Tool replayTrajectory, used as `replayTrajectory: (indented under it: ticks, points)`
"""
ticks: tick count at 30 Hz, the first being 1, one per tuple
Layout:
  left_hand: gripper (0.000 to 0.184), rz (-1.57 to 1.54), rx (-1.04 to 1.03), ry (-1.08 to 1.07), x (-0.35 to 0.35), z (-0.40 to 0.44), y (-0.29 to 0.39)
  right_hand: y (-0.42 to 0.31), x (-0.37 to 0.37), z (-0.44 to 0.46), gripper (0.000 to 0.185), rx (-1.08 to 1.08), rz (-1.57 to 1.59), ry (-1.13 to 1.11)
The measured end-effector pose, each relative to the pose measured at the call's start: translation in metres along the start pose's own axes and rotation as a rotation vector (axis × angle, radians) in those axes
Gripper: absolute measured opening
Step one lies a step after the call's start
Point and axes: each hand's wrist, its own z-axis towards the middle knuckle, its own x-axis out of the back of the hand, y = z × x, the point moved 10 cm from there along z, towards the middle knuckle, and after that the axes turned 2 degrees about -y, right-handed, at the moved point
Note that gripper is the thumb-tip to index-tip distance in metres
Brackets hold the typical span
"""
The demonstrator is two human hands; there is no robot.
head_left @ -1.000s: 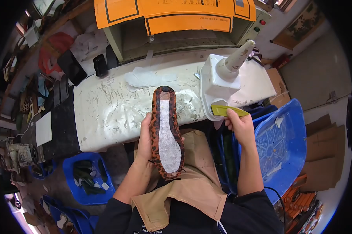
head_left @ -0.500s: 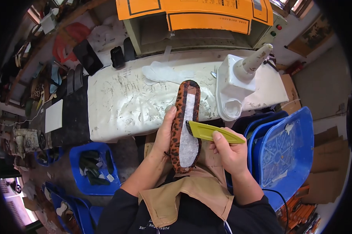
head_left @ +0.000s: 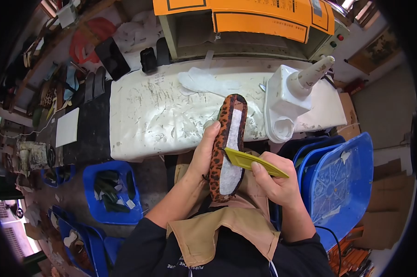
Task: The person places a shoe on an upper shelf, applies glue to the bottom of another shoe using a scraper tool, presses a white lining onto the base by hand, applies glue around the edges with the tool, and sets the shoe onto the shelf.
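Note:
My left hand (head_left: 205,148) grips a leopard-print shoe (head_left: 219,157) by its side, with the sole side facing up. A grey-white insert (head_left: 231,171) runs along the middle of that sole. In my right hand (head_left: 277,177) is a yellow-green brush (head_left: 257,163), whose tip touches the left edge of the sole near its middle. Beyond my right hand, a white glue dispenser (head_left: 287,99) stands on the white-covered table (head_left: 143,134), its small round cup (head_left: 283,128) at the near end. White insole-shaped sheets (head_left: 203,82) lie on the table behind the shoe.
Stacked blue tubs (head_left: 340,180) stand at the right. A blue basket (head_left: 90,198) with dark green items is on the floor at the left. A metal cabinet (head_left: 171,39) with orange card (head_left: 259,23) is at the back. A white board (head_left: 67,128) lies on the left.
My right hand has brought the brush from the dispenser's cup to the sole, and it now sits at the sole's left edge. The shoe has turned slightly in my left hand. The view has shifted.

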Motion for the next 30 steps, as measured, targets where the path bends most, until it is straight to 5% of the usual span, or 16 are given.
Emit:
replayTrajectory:
  ticks: [30]
  points:
    - [0.047,-0.091,0.151,0.071,0.007,0.008,-0.009,-0.028,-0.017,-0.008,0.009,0.256,-0.26,-0.221]
